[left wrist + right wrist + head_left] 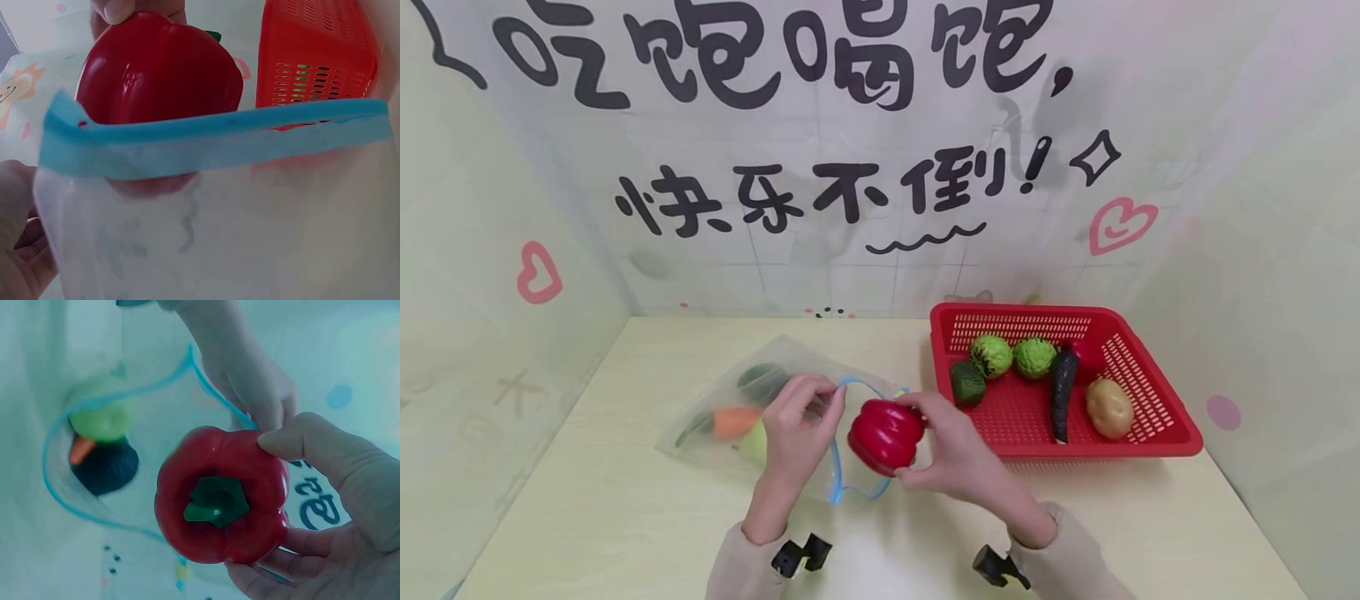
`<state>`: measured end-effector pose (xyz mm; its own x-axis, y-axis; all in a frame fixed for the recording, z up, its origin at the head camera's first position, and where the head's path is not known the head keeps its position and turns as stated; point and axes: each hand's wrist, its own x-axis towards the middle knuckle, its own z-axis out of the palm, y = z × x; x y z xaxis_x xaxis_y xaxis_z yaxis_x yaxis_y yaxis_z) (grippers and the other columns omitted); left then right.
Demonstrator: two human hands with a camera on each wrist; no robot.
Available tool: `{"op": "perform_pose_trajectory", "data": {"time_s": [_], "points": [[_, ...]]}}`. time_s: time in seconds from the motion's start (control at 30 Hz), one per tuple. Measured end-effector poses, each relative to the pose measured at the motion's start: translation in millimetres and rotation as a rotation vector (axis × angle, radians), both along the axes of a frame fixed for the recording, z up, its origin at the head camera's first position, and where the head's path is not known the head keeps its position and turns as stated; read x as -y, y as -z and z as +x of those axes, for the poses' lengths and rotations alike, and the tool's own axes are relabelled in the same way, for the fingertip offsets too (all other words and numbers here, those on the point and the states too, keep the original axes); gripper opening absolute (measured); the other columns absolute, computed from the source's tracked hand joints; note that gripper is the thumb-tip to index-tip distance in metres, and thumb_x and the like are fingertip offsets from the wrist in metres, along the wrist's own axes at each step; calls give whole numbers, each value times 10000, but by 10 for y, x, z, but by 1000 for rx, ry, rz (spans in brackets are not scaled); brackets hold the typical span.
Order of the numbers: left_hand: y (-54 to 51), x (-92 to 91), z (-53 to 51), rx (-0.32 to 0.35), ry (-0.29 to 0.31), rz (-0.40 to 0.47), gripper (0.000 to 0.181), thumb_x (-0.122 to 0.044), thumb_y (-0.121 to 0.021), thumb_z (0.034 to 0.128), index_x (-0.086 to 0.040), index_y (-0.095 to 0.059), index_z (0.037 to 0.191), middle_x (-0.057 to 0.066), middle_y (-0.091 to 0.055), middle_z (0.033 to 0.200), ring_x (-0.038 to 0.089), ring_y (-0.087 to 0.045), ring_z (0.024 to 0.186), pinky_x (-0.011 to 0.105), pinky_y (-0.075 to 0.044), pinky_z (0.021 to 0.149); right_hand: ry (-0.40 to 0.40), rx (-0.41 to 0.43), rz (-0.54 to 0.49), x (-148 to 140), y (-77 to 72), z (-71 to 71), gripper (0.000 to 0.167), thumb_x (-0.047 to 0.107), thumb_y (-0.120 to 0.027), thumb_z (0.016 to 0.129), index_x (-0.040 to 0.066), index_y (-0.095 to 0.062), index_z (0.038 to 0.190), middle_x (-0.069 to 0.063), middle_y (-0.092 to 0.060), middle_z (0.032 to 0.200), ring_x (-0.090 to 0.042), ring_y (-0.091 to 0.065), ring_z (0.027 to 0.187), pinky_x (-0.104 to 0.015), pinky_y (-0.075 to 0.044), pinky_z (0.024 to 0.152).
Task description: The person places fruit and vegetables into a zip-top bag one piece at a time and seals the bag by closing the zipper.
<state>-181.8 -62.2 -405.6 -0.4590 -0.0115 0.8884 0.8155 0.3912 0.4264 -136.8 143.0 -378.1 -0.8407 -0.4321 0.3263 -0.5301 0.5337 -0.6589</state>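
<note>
A red bell pepper (886,437) with a green stem is gripped by my right hand (951,450), thumb on one side and fingers on the other. It hangs at the mouth of a clear zip bag (808,479) with a blue rim. My left hand (801,425) pinches that rim at the upper edge and keeps the mouth apart. Inside the bag lie a carrot (735,422), a light green fruit or vegetable (103,419) and a dark green rounded one (106,465). My left fingertips are partly hidden in the left wrist view.
To the right stands a red plastic basket (1165,442). It holds an eggplant (1062,396), a potato (1109,408), two bumpy green vegetables (1035,358), a dark green piece (967,383) and another red item (1086,360). A printed sheet (880,275) hangs behind the table.
</note>
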Motion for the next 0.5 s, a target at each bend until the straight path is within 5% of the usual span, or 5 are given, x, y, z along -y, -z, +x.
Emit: {"op": "perform_pose_trajectory", "data": {"time_s": [0.2, 0.5], "points": [[-1, 6, 11, 4, 25, -1, 88, 60, -690, 715, -1, -630, 736, 85, -606, 729, 166, -585, 584, 178, -526, 508, -65, -37, 3, 315, 271, -29, 705, 120, -835, 614, 41, -489, 1223, -51, -547, 1157, -153, -516, 1016, -259, -517, 820], [17, -32, 42, -9, 72, -1, 174, -119, -631, 869, -11, -619, 732, 81, -588, 731, 152, -565, 547, 171, -511, 486, -166, -240, 35, 625, 601, -232, 711, 121, -820, 624, 40, -472, 1238, -30, -567, 1089, -173, -498, 996, -287, -439, 882]]}}
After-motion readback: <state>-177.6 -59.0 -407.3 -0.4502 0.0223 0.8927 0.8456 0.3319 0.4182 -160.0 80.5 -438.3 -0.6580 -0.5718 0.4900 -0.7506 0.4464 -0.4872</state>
